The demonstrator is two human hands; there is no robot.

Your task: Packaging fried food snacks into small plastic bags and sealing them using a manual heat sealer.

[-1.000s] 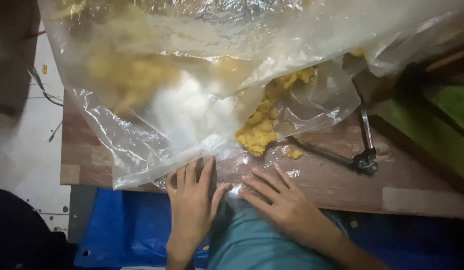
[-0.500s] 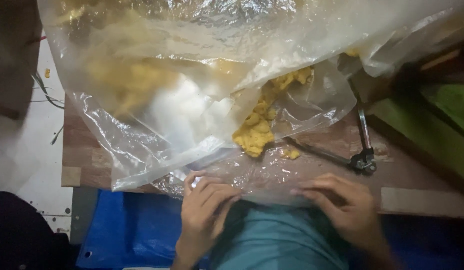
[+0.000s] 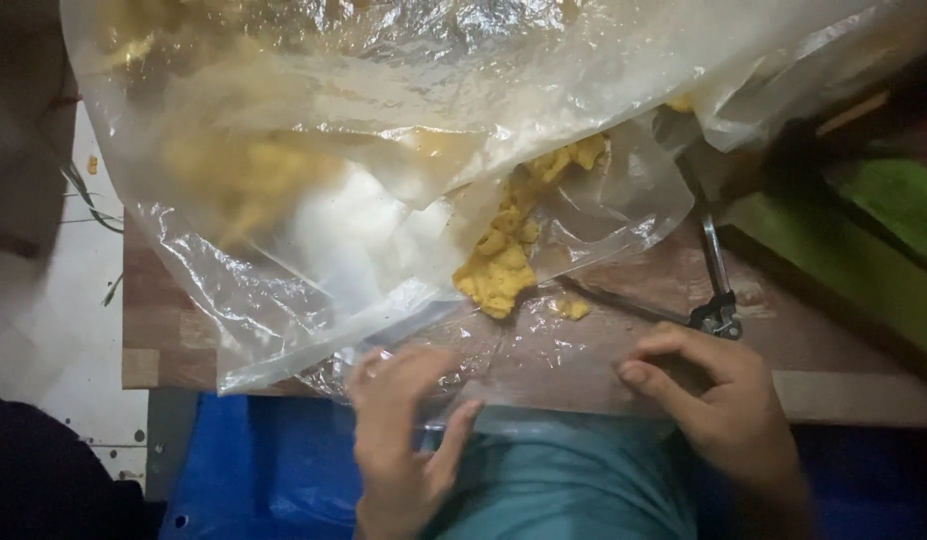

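A large clear plastic bag [image 3: 384,150] lies over a wooden table [image 3: 844,385], with yellow crumbly clumps [image 3: 504,255] inside it. A thin plastic sheet [image 3: 544,360] spreads from the bag to the table's near edge. My left hand [image 3: 404,440] rests at that edge with fingers spread, touching the sheet's left part; it is blurred. My right hand [image 3: 724,400] presses the sheet's right end, fingers curled on the plastic. A small yellow crumb [image 3: 572,308] lies beside the main clump.
Metal pliers [image 3: 714,290] lie on the table just beyond my right hand. Green objects [image 3: 864,240] stand at the right. A blue tarp [image 3: 254,460] hangs below the table. White floor [image 3: 64,300] shows at the left. My teal clothing [image 3: 564,490] is below.
My hands have moved apart along the table's near edge, the right one sliding rightward toward the pliers. The thin sheet now lies stretched wider between them.
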